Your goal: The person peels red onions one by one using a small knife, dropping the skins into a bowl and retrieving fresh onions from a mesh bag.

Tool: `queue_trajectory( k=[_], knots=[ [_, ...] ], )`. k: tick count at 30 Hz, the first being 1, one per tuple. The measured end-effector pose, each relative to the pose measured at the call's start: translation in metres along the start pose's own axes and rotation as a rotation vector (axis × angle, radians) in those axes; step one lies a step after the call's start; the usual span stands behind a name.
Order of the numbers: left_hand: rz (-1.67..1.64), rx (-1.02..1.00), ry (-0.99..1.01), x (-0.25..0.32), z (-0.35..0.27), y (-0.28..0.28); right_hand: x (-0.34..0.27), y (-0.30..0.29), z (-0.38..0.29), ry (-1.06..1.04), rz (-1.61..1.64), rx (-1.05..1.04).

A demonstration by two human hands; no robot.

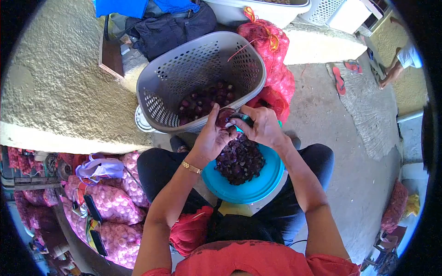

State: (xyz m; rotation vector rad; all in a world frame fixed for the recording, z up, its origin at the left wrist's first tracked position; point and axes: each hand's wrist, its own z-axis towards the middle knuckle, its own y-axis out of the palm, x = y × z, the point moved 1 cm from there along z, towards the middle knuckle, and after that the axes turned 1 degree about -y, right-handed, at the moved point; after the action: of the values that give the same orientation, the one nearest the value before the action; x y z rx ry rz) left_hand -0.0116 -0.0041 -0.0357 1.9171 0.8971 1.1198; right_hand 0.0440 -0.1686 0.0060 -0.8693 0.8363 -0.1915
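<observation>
My left hand (214, 139) holds a purple-red onion (224, 117) above the near rim of a grey perforated plastic basket (190, 65). My right hand (267, 126) grips a small dark-and-green tool (243, 118), perhaps a knife, against the onion; its blade is mostly hidden by the fingers. Below both hands, a blue plastic basin (215, 188) between my knees carries a heap of dark purple peelings (240, 160). Several peeled-looking onions (207, 100) lie in the bottom of the basket.
Red mesh sacks (276, 74) lean against the basket's right side. A dark bag (169, 31) lies behind it, near a white tub (255, 12). Full pink mesh sacks (114, 203) are piled at left. Red flip-flops (339, 81) and another person's leg (392, 74) appear at upper right.
</observation>
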Motion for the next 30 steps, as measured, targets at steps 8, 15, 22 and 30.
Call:
queue_trajectory(
  k=[8, 15, 22, 30],
  knots=[
    [0.178, 0.078, 0.029, 0.006, 0.001, -0.006, 0.001, -0.013, -0.004, -0.094, -0.002, -0.113],
    [0.774, 0.093, 0.003, 0.018, -0.011, 0.014, 0.006, -0.018, 0.0, -0.132, -0.019, -0.069],
    [1.013, 0.139, 0.021, 0.022, -0.017, 0.018, 0.005, -0.012, 0.0, -0.151, -0.049, -0.125],
    [1.034, 0.099, 0.072, 0.022, -0.012, 0.006, 0.003, -0.011, 0.002, -0.157, -0.056, -0.161]
  ],
)
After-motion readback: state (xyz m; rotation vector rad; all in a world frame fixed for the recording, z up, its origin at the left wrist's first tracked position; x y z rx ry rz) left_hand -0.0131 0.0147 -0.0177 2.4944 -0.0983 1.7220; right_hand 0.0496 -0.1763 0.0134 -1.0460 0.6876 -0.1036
